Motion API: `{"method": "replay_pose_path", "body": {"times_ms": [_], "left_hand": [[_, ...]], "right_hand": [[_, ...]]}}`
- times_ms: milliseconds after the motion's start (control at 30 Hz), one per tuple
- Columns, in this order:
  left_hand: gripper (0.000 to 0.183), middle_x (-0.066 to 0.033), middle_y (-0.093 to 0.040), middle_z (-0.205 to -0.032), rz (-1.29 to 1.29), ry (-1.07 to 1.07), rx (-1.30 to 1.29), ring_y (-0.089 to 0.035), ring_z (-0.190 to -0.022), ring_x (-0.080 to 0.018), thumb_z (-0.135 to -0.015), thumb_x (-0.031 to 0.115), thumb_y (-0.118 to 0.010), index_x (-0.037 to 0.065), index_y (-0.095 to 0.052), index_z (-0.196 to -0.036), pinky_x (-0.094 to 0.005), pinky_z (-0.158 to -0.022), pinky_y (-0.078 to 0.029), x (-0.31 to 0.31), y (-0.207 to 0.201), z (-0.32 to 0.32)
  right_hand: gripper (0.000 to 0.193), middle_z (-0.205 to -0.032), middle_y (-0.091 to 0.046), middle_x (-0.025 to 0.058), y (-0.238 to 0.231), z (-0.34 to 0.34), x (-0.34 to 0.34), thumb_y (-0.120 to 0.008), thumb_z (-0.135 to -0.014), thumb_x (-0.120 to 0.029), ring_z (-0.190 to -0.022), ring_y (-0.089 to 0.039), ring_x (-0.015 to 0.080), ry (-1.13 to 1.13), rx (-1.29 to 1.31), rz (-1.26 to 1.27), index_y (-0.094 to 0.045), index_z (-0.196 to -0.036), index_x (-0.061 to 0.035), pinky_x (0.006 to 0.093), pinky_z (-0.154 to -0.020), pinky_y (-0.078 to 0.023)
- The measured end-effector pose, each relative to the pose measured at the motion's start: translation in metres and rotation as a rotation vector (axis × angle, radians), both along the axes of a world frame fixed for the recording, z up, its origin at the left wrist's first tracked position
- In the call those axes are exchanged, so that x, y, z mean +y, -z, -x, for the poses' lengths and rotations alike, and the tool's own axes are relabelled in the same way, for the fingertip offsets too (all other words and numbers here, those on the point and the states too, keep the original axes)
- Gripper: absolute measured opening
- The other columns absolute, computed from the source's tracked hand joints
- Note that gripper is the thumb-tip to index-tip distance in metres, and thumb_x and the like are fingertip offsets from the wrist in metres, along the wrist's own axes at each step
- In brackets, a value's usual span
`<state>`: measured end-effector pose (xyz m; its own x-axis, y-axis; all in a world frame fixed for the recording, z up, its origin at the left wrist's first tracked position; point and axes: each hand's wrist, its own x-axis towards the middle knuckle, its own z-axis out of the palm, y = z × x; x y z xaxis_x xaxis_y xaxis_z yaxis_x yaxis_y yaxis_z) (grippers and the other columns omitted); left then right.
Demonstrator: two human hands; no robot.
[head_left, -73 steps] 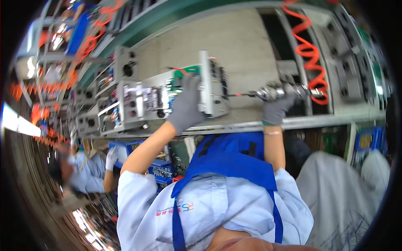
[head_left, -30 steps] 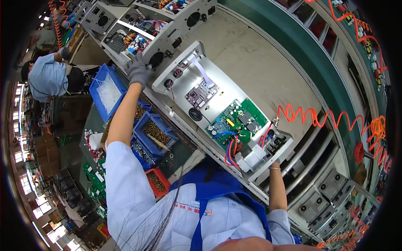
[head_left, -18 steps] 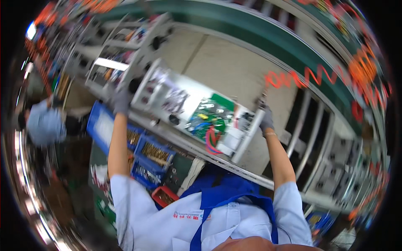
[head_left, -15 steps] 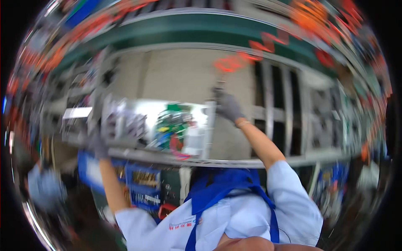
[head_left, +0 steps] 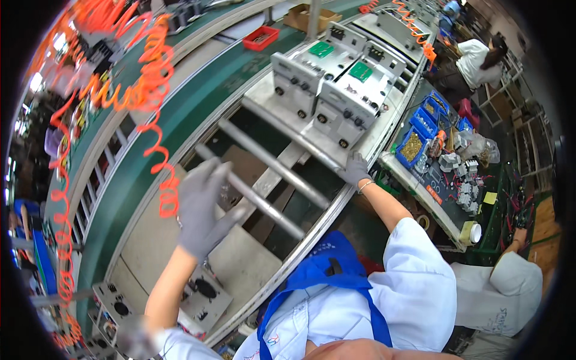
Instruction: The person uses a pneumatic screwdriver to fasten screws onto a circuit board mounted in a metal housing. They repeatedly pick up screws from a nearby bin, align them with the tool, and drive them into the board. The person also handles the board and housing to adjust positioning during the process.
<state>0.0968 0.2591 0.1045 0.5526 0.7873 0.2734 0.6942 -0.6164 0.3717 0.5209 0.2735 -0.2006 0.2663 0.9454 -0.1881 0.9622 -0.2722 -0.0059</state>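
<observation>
My left hand [head_left: 204, 210], in a grey glove, is raised over the conveyor rollers [head_left: 264, 204] with its fingers apart and nothing in it. My right hand [head_left: 355, 169], also gloved, is at the near corner of a pale flat board [head_left: 264, 96], its fingers closed over the edge. On that board stand two open metal equipment housings side by side, a nearer one [head_left: 345, 117] and a farther one [head_left: 295, 78]. Each has knobs on its upright panel and a green circuit board [head_left: 361, 71] on its flat base.
An orange coiled hose [head_left: 159, 138] hangs at left, near my left hand. Another metal housing [head_left: 204, 300] sits beside my left forearm. Blue bins [head_left: 412, 147] of small parts fill a side bench at right. A red tray [head_left: 261, 38] lies beyond. Co-workers [head_left: 480, 63] are at right.
The view has turned toward the two housings on the board. My right hand has left the blurred item below the orange hose and is now at the board's corner. My left hand is raised, fingers spread.
</observation>
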Motion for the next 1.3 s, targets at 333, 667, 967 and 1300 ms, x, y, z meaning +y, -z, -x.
{"method": "replay_pose_path", "body": {"times_ms": [333, 667, 967, 1300], "left_hand": [[0.061, -0.0129, -0.058, -0.123, -0.03, -0.221, 0.227, -0.041, -0.127, -0.0328, -0.084, 0.061, -0.047, 0.011, -0.063, -0.115, -0.0533, -0.099, -0.031, 0.236, 0.13, -0.318], [0.054, -0.01, -0.064, -0.109, 0.036, -0.205, 0.342, -0.045, -0.123, -0.0287, -0.082, 0.058, -0.047, 0.011, -0.071, -0.093, -0.0501, -0.094, -0.035, 0.201, 0.107, -0.27], [0.048, -0.012, -0.064, -0.102, -0.011, -0.315, 0.284, -0.045, -0.125, -0.0317, -0.081, 0.052, -0.05, 0.008, -0.069, -0.084, -0.0495, -0.098, -0.034, 0.098, 0.104, -0.13], [0.032, -0.0115, -0.061, -0.103, -0.038, -0.406, 0.247, -0.045, -0.126, -0.0317, -0.074, 0.038, -0.06, 0.01, -0.064, -0.088, -0.0471, -0.099, -0.034, 0.002, 0.111, 0.009]], "right_hand": [[0.104, -0.146, -0.033, 0.0262, 0.003, -0.012, 0.029, -0.049, -0.076, -0.074, -0.139, -0.024, 0.0401, -0.044, -0.048, 0.185, -0.038, -0.138, 0.0078, 0.0465, -0.115, -0.012], [0.106, -0.142, -0.039, 0.0229, -0.002, 0.024, -0.002, -0.048, -0.074, -0.077, -0.137, -0.026, 0.0416, -0.144, -0.032, 0.206, -0.04, -0.136, 0.0088, 0.0483, -0.112, -0.014], [0.107, -0.128, -0.052, 0.0256, -0.026, 0.136, -0.07, -0.047, -0.075, -0.077, -0.122, -0.047, 0.0357, -0.508, 0.074, 0.382, -0.04, -0.133, 0.013, 0.0497, -0.102, -0.029], [0.074, -0.068, -0.066, 0.019, -0.045, 0.227, -0.116, -0.051, -0.078, -0.07, -0.064, -0.066, 0.0344, -0.965, 0.394, 0.524, -0.07, -0.077, 0.0018, 0.0423, -0.058, -0.051]]}}
